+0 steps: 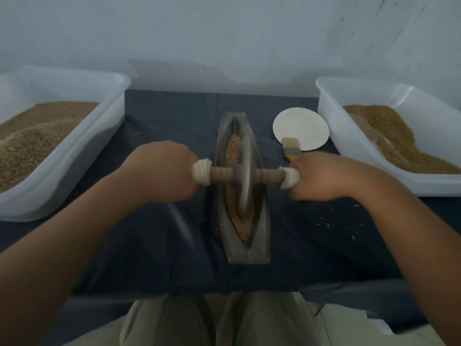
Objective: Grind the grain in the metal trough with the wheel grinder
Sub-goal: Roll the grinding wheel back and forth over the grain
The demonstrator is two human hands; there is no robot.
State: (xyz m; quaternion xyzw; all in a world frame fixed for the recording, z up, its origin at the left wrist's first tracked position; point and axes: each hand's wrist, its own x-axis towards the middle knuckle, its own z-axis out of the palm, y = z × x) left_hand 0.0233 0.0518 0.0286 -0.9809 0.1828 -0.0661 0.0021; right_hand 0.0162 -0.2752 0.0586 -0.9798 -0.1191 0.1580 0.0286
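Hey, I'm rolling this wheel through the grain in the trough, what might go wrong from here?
The grain is heaped left of the wheel, high up the trough wall; a hard push may spill it onto the cloth, where crumbs already lie. The brush lies just beyond your right hand, so a forward stroke might knock it. The narrow trough rests on cloth and may slide.

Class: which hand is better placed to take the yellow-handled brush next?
Probably right: the right hand sits beside the yellow-handled brush; the left hand is across the grey metal trough. Both grip the wheel grinder.
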